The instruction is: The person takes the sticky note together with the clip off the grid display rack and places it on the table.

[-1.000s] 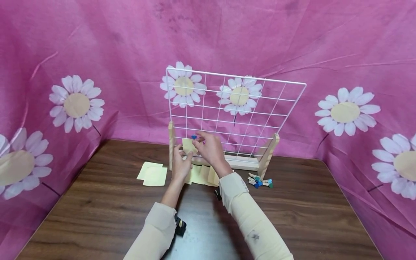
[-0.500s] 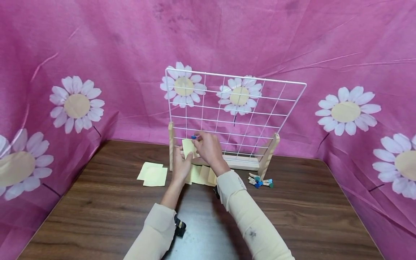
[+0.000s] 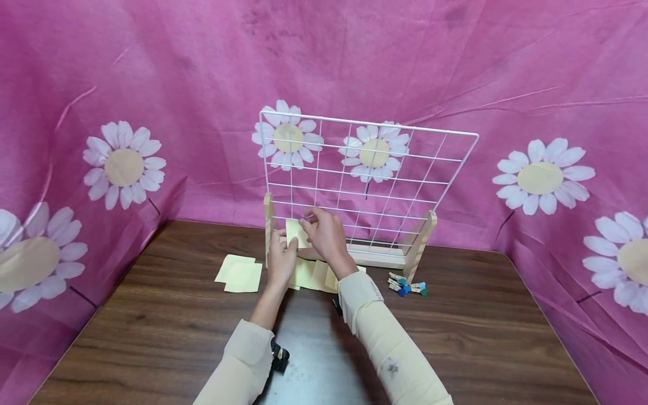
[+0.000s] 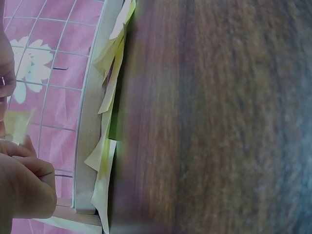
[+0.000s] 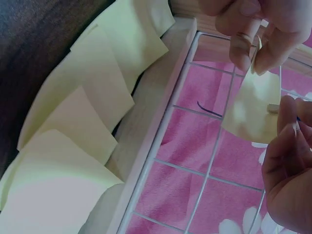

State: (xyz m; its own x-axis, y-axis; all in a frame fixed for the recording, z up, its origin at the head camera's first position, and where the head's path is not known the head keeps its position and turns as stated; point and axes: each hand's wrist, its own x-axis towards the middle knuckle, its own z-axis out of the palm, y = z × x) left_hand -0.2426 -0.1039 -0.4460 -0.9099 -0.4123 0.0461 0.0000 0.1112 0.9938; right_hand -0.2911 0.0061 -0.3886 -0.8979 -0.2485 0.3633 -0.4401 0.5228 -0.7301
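My left hand [image 3: 282,259] pinches the lower part of a pale yellow sticky note [image 3: 293,228] between thumb and fingers. The note stands upright before the lower left of a white wire grid [image 3: 369,123]. At the note's upper right, my right hand [image 3: 326,239] pinches a small wooden clothespin [image 5: 273,108]. In the right wrist view the clothespin's tip lies over the note's edge; whether it also grips a grid wire I cannot tell. Both hands show in that view, the left one at the top and the right one at the right edge.
Overlapping sticky notes [image 5: 53,190] lie along the grid's wooden base [image 3: 377,257]. Two more notes [image 3: 243,277] lie to the left. Several clothespins with blue and green ends [image 3: 405,285] are piled by the right wooden post [image 3: 422,244]. A pink flowered cloth [image 3: 202,67] hangs behind.
The note has turned slightly and looks narrower. The clothespin's blue end, plain to see earlier, is now mostly hidden at my right fingers. Both hands stay in nearly the same place.
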